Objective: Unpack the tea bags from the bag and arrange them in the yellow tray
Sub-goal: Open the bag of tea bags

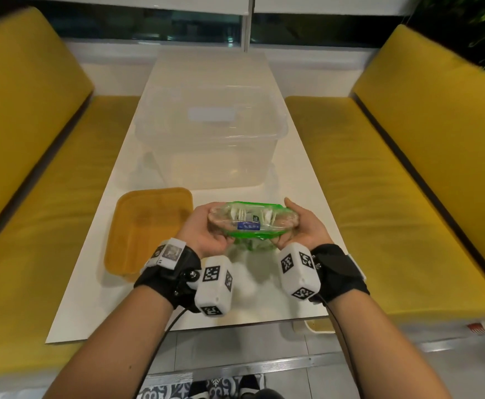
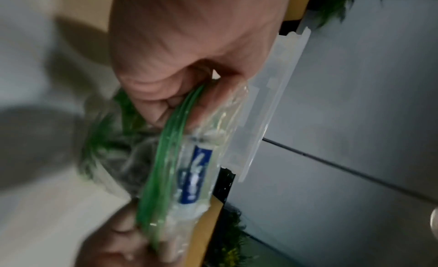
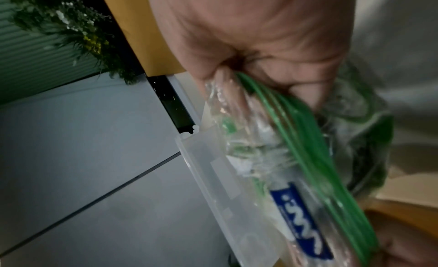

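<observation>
The bag (image 1: 253,224), a clear zip pouch with a green seal strip, is held up off the bench (image 1: 299,254) near the front edge, its mouth turned upward and pulled into an open oval. Inside, the tea bags (image 1: 240,216) sit bunched together, white paper with a blue label showing among them. The left hand (image 1: 206,230) pinches the left end of the green rim, fingers curled round it, and the right hand (image 1: 304,227) does the same at the right end; neither grip is spread, both are closed on the plastic. The wrist views agree, each showing fingers folded over the seal strip, though both are blurred.

So the step in hand looks like opening the bag, and none of the unpacking is done: the yellow tray (image 1: 126,226) lies just to the left of the hands with nothing in it that I can make out. Next, I reckon, one hand must let go and reach into the mouth while the other keeps it steady. Farther off stands a big clear tub (image 1: 270,156).
</observation>
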Demonstrator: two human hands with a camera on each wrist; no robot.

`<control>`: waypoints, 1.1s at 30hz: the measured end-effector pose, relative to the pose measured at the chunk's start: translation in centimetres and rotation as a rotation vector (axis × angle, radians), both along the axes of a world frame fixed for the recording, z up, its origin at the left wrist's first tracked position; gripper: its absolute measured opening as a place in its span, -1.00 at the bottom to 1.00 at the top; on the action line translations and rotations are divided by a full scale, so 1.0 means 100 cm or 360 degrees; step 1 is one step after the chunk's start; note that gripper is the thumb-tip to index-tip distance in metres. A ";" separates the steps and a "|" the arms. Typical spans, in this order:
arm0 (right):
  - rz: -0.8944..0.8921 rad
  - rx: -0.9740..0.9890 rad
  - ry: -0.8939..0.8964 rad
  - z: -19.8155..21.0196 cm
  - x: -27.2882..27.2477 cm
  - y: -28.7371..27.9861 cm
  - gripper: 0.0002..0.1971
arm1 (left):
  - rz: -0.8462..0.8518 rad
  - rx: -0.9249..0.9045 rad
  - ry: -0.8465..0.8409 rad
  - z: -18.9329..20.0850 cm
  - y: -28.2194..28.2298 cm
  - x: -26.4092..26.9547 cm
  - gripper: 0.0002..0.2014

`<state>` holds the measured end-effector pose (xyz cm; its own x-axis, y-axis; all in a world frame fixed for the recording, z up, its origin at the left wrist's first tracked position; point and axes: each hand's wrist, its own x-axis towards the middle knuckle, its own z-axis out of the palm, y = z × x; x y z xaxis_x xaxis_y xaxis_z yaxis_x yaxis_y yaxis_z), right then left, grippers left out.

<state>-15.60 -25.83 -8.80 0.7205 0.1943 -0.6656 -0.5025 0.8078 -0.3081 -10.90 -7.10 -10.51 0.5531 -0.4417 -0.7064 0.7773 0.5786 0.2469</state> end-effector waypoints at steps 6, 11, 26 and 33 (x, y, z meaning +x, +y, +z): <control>0.0159 -0.0424 -0.0317 -0.007 0.005 -0.009 -0.66 | -0.0357 0.0760 -0.0815 -0.003 0.008 0.007 -0.72; 0.0079 -0.1637 -0.0413 -0.019 0.015 -0.008 -0.81 | -0.0416 0.1748 -0.1461 -0.001 0.008 0.006 -0.91; -0.0258 0.0038 0.0308 -0.007 0.013 -0.010 -0.83 | -0.0103 0.0320 -0.0061 0.004 0.007 0.001 -0.84; -0.0209 0.0206 0.0134 -0.020 -0.001 0.001 -0.73 | -0.0053 0.0266 0.0050 0.006 0.001 0.000 -0.73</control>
